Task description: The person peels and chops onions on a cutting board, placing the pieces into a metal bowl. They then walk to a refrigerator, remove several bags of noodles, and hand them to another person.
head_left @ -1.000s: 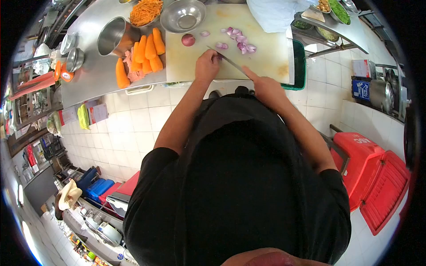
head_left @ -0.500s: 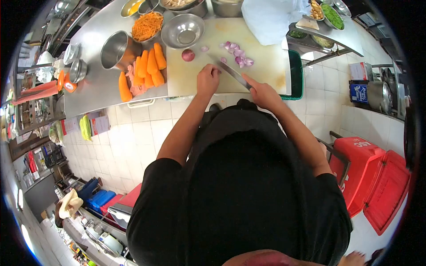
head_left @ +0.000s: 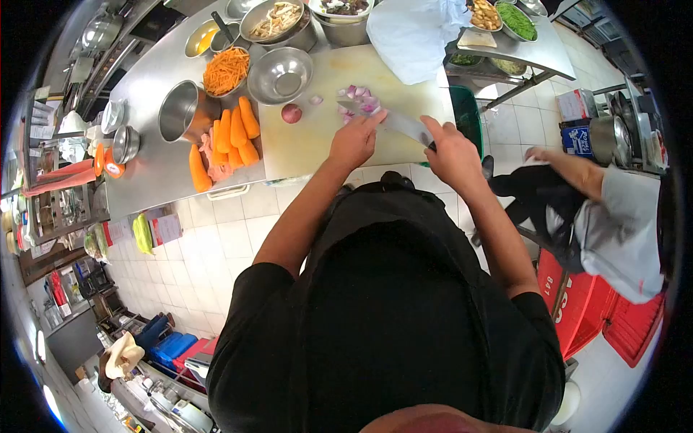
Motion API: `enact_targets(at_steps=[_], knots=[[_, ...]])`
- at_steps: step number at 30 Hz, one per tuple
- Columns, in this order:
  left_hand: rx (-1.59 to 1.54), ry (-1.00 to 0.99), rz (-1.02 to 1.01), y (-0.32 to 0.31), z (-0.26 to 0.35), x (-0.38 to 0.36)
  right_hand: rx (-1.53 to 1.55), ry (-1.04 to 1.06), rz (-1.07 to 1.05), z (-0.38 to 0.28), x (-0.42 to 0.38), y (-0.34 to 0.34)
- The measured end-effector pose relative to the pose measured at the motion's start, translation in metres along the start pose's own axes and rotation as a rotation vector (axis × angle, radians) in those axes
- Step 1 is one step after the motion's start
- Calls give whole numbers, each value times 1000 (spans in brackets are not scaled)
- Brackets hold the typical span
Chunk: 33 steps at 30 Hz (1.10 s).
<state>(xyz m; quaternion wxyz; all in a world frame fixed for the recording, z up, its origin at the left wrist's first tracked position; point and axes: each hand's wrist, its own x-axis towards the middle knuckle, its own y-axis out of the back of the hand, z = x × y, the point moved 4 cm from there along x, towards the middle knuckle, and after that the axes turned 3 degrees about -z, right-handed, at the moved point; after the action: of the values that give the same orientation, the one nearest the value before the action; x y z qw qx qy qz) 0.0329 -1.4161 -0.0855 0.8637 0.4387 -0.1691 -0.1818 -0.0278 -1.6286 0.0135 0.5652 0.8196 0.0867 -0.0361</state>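
Observation:
My right hand (head_left: 453,153) is closed around the handle of a kitchen knife (head_left: 408,125), its broad blade slanting left across the cutting board (head_left: 317,148). My left hand (head_left: 354,141) reaches to the blade, fingers stretched out, fingertips at its side near the purple onion pieces (head_left: 359,94). The fingertips partly cover the blade, and it hides some of the pieces. A whole purple onion (head_left: 291,113) lies to the left, with one small loose piece (head_left: 316,99) beside it. An empty metal bowl (head_left: 281,76) stands at the board's upper left.
Peeled carrots (head_left: 232,134), a deep steel pot (head_left: 186,112) and a bowl of shredded carrot (head_left: 226,70) stand left. A white plastic bag (head_left: 415,40) overlaps the board's far edge. A green bin (head_left: 465,115) is right. Another person (head_left: 613,216) is by a red cooler (head_left: 567,307).
My left hand has moved right to the knife blade. The knife has turned to show its broad side and now reaches the onion pieces. Another person has come into view at the right.

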Motion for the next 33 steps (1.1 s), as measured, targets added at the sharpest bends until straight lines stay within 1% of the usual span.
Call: enact_targets(at_steps=[1,4,6,7,8,10,11,12,15,16,18,21,23,24,26,27,30,33], knots=[[-9,4,3,-4,-6,1,-4,-4,4,0,-4,7],[32,25,52,-1,-27,4,-10,-32,-89,23,-23,24],[47,20,112,10,-43,4,109,-75,-97,41,-28,28],[34,-1,146,16,-52,6,184,-95,-115,51,-27,23],[17,-23,175,20,-58,6,221,-62,-90,56,-24,15],[84,-56,326,25,-75,10,289,2,-21,70,-4,-10],[115,-69,398,26,-82,8,285,-30,-15,78,12,-34],[142,-59,386,24,-87,8,282,-61,-11,80,23,-53],[148,9,350,20,-95,12,267,-36,-35,43,34,-68],[155,-3,364,18,-96,15,292,-33,-45,40,33,-73],[166,-17,394,12,-99,17,336,-24,-75,34,21,-86],[98,-20,410,7,-105,18,484,-44,4,48,-18,-93],[78,-37,375,2,-110,21,1106,-467,-273,47,-60,-94],[69,-49,361,0,-108,24,1183,-493,-263,42,-69,-99],[-46,-64,281,-8,-102,32,1338,-542,-236,36,-80,-117],[-103,-72,242,-12,-97,34,1378,-525,-249,28,-76,-125],[-48,-143,212,-14,-68,32,1403,-513,-198,-10,-51,-143],[-157,-171,242,-21,-59,32,1374,-510,-162,-45,-24,-159]])
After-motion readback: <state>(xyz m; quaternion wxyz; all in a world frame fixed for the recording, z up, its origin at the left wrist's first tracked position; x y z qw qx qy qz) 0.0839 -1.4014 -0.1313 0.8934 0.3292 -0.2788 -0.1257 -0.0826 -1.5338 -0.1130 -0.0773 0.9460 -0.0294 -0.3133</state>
